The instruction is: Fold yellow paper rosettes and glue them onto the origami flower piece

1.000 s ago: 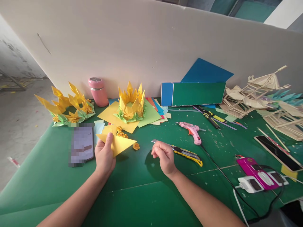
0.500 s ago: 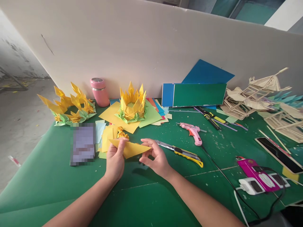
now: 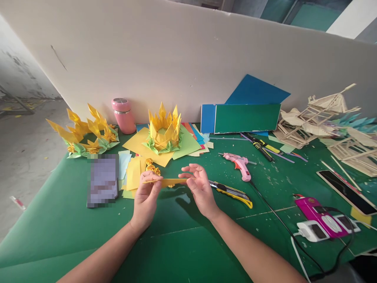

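Observation:
A folded sheet of yellow paper (image 3: 171, 182) stretches level between my hands, seen nearly edge-on. My left hand (image 3: 144, 202) pinches its left part between thumb and fingers. At the other end, my right hand (image 3: 203, 194) has its thumb and index finger on the paper's tip, with the remaining fingers raised and curled loosely. Just behind the paper lie small yellow paper roses (image 3: 151, 168) beside a stack of yellow paper squares (image 3: 134, 173). A yellow utility knife (image 3: 232, 191) rests right of my right hand, its front end hidden by that hand.
Two yellow paper crowns (image 3: 163, 135) with green leaves stand at the back, near a pink flask (image 3: 123, 118). A pink glue gun (image 3: 240, 164) trails its cable towards a magenta power strip (image 3: 321, 218). Stick models (image 3: 309, 122) occupy the right; a blurred flat object (image 3: 103, 181) lies left.
The yellow paper has turned from showing its broad triangular face to nearly edge-on. Both hands have shifted slightly right, and my right hand has rotated with its fingers raised.

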`<state>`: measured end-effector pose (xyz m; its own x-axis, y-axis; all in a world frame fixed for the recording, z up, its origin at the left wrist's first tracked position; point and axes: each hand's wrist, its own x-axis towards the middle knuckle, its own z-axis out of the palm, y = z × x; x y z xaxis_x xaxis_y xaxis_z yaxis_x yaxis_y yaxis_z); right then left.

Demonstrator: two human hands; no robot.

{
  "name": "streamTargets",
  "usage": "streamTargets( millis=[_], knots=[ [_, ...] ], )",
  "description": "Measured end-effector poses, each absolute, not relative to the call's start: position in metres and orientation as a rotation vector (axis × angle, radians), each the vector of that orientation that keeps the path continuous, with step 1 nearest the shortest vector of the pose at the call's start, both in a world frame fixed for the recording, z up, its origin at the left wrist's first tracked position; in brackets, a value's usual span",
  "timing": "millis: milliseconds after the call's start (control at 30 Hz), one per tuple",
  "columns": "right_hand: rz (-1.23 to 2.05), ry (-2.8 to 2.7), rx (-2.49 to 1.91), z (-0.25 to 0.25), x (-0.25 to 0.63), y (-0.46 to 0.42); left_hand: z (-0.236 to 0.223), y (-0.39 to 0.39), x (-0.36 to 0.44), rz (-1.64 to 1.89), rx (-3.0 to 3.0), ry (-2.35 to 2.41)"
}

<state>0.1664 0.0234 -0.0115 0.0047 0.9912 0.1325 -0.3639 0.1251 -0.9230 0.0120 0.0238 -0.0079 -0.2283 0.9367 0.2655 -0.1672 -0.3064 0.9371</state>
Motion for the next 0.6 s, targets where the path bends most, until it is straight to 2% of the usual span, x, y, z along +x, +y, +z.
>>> streamTargets(
  millis=[367,600],
  knots=[
    [1.402,-0.96,-0.858,-0.017,0.169,0.026,-0.006,0.018,0.007,1.621,1.285,0.917],
    [1.365,-0.908,-0.889,-0.008,0.169,0.024,0.0,0.02,0.008,1.6,1.301,1.082]
  ],
)
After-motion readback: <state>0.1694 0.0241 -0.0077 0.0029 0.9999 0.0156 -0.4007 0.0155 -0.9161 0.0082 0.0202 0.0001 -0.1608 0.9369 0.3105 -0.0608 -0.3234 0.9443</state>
